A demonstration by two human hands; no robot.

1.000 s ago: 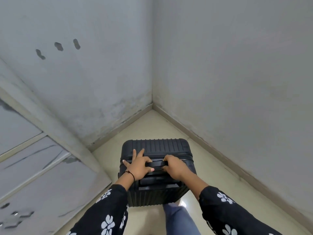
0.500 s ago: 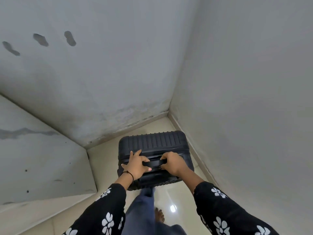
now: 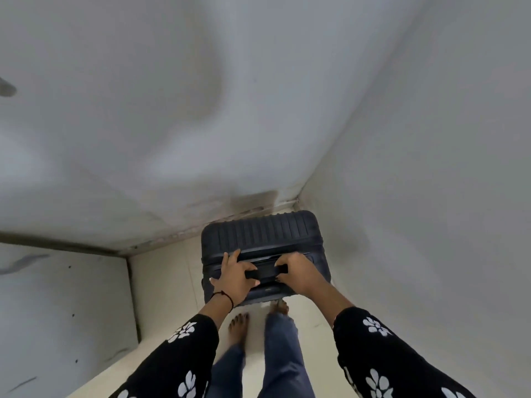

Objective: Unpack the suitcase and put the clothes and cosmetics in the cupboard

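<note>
A black ribbed hard-shell suitcase (image 3: 261, 234) stands closed and upright in the corner of the room, right against the right wall. Both hands are on its top handle (image 3: 263, 272). My left hand (image 3: 234, 278) lies over the handle's left end, with the thumb hooked under the handle and the fingers spread on the shell. My right hand (image 3: 298, 272) curls its fingers round the handle's right end. No clothes or cosmetics show.
Grey walls meet in a corner (image 3: 298, 196) just behind the suitcase. A pale cupboard panel (image 3: 63, 311) stands at the left. My bare feet (image 3: 238, 326) stand on the cream tiled floor (image 3: 163, 271) directly behind the case.
The view has swung left to right, and the suitcase now sits deeper in the corner, close to the right wall. Both hands keep their hold on the handle. My feet have come into view.
</note>
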